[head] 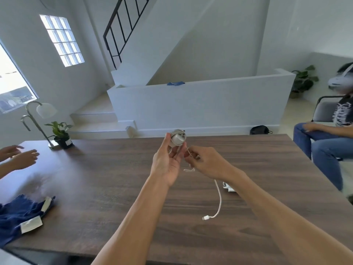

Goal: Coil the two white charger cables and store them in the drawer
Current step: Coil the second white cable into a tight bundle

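My left hand (167, 159) is raised above the dark wooden table (107, 180) and grips a white charger plug (177, 138) with cable wound around it. Close to its right, my right hand (205, 162) pinches the same white cable (218, 197). The loose end hangs down under my right forearm and curls to a small white connector (206, 218) lying on the table. A second white charger (229, 187) lies on the table, half hidden behind my right forearm. No drawer is in view.
Blue cloth with paper tags (23, 213) lies at the table's front left. Another person's hands (21, 155) hover at the left edge. A potted plant (61, 134) and a lamp (41, 119) stand at the far left corner. A seated person (328, 131) is on the right.
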